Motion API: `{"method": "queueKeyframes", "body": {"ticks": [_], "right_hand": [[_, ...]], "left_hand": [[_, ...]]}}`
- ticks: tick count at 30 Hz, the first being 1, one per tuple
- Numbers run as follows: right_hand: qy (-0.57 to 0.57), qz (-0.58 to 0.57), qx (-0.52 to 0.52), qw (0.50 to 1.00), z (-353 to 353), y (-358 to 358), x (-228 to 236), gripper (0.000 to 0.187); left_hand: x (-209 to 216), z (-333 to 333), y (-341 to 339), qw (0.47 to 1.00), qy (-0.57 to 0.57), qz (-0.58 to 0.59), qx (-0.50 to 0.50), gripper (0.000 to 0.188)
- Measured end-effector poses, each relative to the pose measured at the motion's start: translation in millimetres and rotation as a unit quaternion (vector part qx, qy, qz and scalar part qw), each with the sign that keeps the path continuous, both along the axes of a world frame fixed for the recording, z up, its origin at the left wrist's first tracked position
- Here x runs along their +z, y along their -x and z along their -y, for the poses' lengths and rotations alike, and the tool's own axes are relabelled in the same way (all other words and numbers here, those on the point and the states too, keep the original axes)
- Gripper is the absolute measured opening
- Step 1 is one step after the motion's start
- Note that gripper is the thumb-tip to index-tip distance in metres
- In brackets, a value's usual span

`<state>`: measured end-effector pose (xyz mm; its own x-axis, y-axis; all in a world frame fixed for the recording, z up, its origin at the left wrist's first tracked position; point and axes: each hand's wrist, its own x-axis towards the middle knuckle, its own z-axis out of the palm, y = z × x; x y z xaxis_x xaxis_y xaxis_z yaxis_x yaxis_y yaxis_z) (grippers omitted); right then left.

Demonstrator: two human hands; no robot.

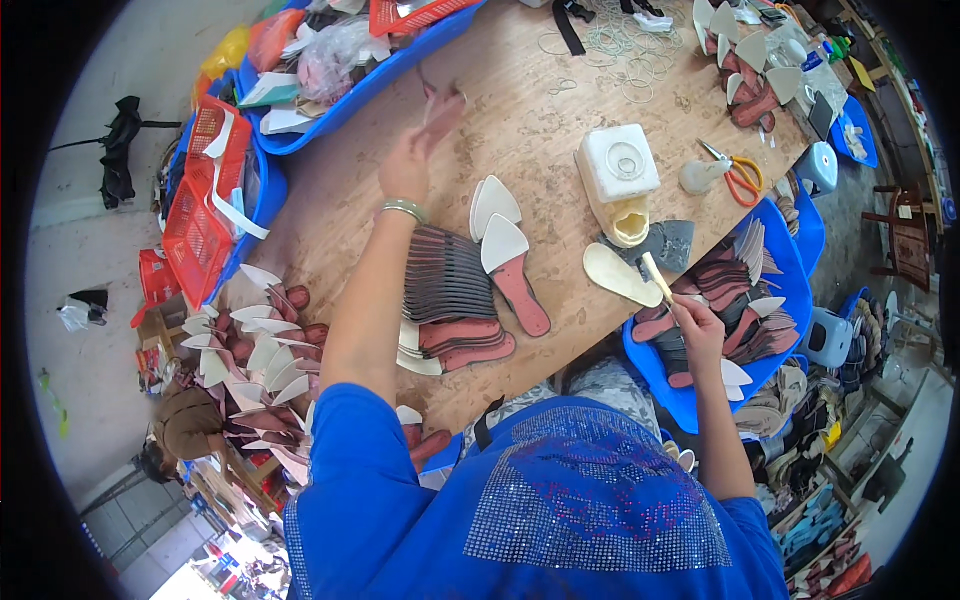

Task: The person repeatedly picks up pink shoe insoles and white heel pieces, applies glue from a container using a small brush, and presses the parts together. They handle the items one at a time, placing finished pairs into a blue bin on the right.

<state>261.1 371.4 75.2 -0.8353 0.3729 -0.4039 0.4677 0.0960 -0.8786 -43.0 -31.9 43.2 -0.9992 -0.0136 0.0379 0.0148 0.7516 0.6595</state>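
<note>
My right hand [700, 330] is closed around a pale-handled brush [655, 275]. The brush end is beside a loose cream insole piece [620, 276] near the table's front edge. Further left, my left hand [425, 140] reaches far over the tabletop, its fingers smeared by motion; whether anything is in them I cannot make out. Under that arm lies a fanned stack of dark-and-red insoles [450, 285]. One red insole with a white front [515, 290] rests against the stack's right side, and white tapered pieces [493, 205] lie just beyond.
A white tub [620, 165] with a cream-crusted opening stands right of centre, near orange-handled scissors [742, 180]. Blue bins with insoles [690, 415] and plastic bags [300, 130] flank the table [400, 110]. More insoles pile at left [270, 350] and far right [750, 95]. Another person [190, 430] bends at lower left.
</note>
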Motion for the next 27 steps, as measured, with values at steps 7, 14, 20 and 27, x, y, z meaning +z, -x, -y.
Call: {"method": "queueKeyframes", "body": {"ticks": [7,14,20,27], "right_hand": [[0.012,0.025,0.034,0.999,28,25,10,0.022],[-0.001,0.0,0.05,0.999,18,21,3,0.022],[-0.031,-0.001,0.043,0.999,11,9,1,0.022],[-0.032,-0.009,0.034,0.999,-2,5,-8,0.022]], "left_hand": [[-30,-7,-21,0.75,-0.62,0.119,0.197,0.03],[-95,-2,-65,0.72,-0.568,0.253,0.307,0.053],[-39,-19,-102,0.974,-0.156,0.036,0.16,0.042],[6,-63,-154,0.997,0.01,0.067,0.028,0.037]]}}
